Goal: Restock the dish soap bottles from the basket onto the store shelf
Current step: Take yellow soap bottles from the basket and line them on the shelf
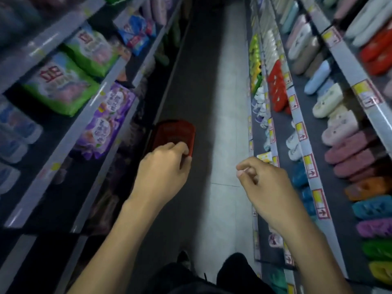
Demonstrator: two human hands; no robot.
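A red basket stands on the aisle floor by the foot of the left shelving; what lies in it is too dark to tell. My left hand hovers over its near edge with fingers loosely curled, holding nothing that I can see. My right hand hangs in mid-aisle to the right, fingers loosely curled and empty. I make out no dish soap bottles for certain. The left shelf holds green and purple detergent bags.
The aisle is narrow, with a pale tiled floor running ahead. Right-hand shelves carry rows of coloured slippers behind price tags. Clear bottles sit at far left. My dark trousers and a shoe show at the bottom.
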